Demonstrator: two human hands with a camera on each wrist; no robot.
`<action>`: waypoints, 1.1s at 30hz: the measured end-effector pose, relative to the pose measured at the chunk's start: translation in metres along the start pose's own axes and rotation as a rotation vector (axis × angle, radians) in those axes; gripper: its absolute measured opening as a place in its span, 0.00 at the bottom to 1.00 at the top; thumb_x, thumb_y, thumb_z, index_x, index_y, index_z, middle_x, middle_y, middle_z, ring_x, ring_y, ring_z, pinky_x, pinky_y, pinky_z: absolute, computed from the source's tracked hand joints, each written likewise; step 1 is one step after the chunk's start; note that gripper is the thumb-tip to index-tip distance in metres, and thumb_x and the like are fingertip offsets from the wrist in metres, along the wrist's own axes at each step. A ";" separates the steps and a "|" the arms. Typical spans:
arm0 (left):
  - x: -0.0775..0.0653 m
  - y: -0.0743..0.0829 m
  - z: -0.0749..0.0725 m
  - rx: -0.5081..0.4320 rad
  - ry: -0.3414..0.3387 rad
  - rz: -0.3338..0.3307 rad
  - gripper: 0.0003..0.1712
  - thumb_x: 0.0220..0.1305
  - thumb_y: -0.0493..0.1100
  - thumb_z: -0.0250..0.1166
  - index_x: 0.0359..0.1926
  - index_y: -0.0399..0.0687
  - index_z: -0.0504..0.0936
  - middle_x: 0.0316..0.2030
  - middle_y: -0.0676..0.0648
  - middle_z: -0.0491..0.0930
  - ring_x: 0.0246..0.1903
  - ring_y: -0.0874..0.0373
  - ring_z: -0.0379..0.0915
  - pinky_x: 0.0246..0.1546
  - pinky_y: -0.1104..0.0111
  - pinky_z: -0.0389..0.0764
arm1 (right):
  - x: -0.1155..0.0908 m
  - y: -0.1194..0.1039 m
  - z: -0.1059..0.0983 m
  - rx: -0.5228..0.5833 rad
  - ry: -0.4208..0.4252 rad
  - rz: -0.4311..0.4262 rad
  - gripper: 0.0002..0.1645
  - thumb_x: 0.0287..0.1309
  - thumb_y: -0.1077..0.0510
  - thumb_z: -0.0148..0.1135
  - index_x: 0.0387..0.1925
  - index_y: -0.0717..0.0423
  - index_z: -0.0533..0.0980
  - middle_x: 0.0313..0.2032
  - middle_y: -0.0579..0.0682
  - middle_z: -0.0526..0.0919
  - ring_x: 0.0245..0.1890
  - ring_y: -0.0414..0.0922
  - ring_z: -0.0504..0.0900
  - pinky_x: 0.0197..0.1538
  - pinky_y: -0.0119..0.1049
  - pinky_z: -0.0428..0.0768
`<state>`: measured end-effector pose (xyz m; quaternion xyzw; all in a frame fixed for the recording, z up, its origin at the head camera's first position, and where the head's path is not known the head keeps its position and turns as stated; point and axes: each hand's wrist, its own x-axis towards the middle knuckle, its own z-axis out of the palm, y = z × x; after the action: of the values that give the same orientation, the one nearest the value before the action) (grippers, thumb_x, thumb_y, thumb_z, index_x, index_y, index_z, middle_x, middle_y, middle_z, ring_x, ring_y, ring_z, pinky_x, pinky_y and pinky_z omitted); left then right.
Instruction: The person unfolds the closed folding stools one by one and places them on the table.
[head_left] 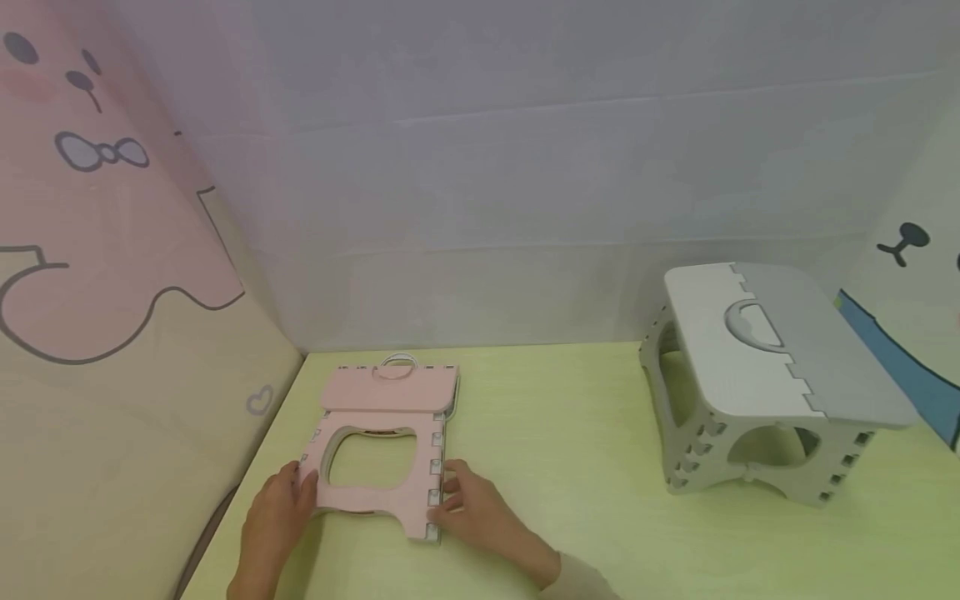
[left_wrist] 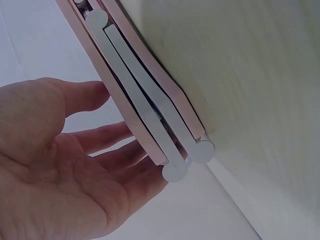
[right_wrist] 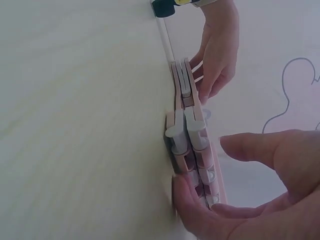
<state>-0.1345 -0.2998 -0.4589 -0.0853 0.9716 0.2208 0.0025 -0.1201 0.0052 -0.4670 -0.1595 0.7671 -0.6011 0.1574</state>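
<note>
A pink folding step stool point(head_left: 360, 497) lies folded flat near the left side of the table, its top panel hinged away toward the wall. Grey-white leg edges show inside its pink layers in the left wrist view. At the stool's left edge, my left hand point(head_left: 273, 515) pinches it, thumb on the upper face and fingers round the side. My right hand point(head_left: 480, 510) is at the opposite edge, beside the row of hinge joints point(right_wrist: 200, 160). Its thumb is at the upper face and its fingers curl against the side.
A white and grey step stool point(head_left: 750, 333) stands unfolded on the right of the pale yellow-green table point(head_left: 555, 467). A pale wall point(head_left: 480, 208) rises behind the table's back edge. Cartoon-printed panels flank it on the left point(head_left: 112, 233) and right point(head_left: 907, 192).
</note>
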 end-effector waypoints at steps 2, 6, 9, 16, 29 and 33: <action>0.000 -0.001 0.000 0.003 -0.001 0.001 0.29 0.77 0.45 0.54 0.64 0.21 0.67 0.55 0.19 0.72 0.56 0.19 0.68 0.53 0.32 0.73 | 0.001 -0.001 0.003 0.012 0.004 0.027 0.38 0.60 0.65 0.71 0.67 0.71 0.64 0.52 0.64 0.80 0.45 0.55 0.85 0.46 0.37 0.87; -0.001 0.000 0.000 0.012 0.009 0.009 0.29 0.76 0.45 0.54 0.64 0.22 0.67 0.55 0.19 0.73 0.56 0.20 0.69 0.53 0.33 0.73 | 0.003 -0.002 0.008 0.030 0.022 0.067 0.43 0.57 0.68 0.72 0.69 0.70 0.62 0.54 0.62 0.78 0.44 0.50 0.83 0.45 0.35 0.86; -0.002 0.001 0.000 0.018 0.018 0.017 0.28 0.76 0.44 0.55 0.64 0.21 0.68 0.54 0.19 0.73 0.55 0.20 0.69 0.53 0.33 0.74 | 0.000 -0.003 0.010 0.012 0.022 0.073 0.45 0.57 0.67 0.73 0.71 0.68 0.61 0.54 0.60 0.75 0.45 0.48 0.80 0.46 0.33 0.85; -0.001 0.003 -0.002 0.029 -0.002 0.008 0.29 0.77 0.45 0.55 0.64 0.21 0.67 0.55 0.19 0.72 0.56 0.20 0.68 0.53 0.33 0.74 | -0.008 -0.007 0.018 -0.120 0.016 0.037 0.50 0.55 0.63 0.77 0.75 0.65 0.61 0.61 0.56 0.66 0.50 0.47 0.78 0.53 0.32 0.83; 0.000 0.003 0.000 0.030 0.005 0.020 0.29 0.77 0.44 0.55 0.64 0.20 0.68 0.54 0.19 0.73 0.56 0.20 0.69 0.54 0.33 0.73 | -0.011 -0.007 0.022 -0.422 0.054 -0.151 0.47 0.53 0.61 0.78 0.70 0.70 0.65 0.69 0.57 0.64 0.54 0.43 0.75 0.56 0.30 0.80; 0.000 0.003 0.000 0.036 0.008 0.029 0.29 0.76 0.43 0.56 0.63 0.19 0.68 0.53 0.19 0.74 0.55 0.20 0.70 0.54 0.33 0.74 | -0.011 -0.006 0.022 -0.470 0.051 -0.164 0.46 0.54 0.60 0.78 0.70 0.69 0.67 0.69 0.58 0.65 0.54 0.42 0.75 0.56 0.30 0.80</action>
<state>-0.1348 -0.2968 -0.4578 -0.0721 0.9765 0.2030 -0.0028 -0.1004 -0.0105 -0.4653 -0.2381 0.8742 -0.4207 0.0470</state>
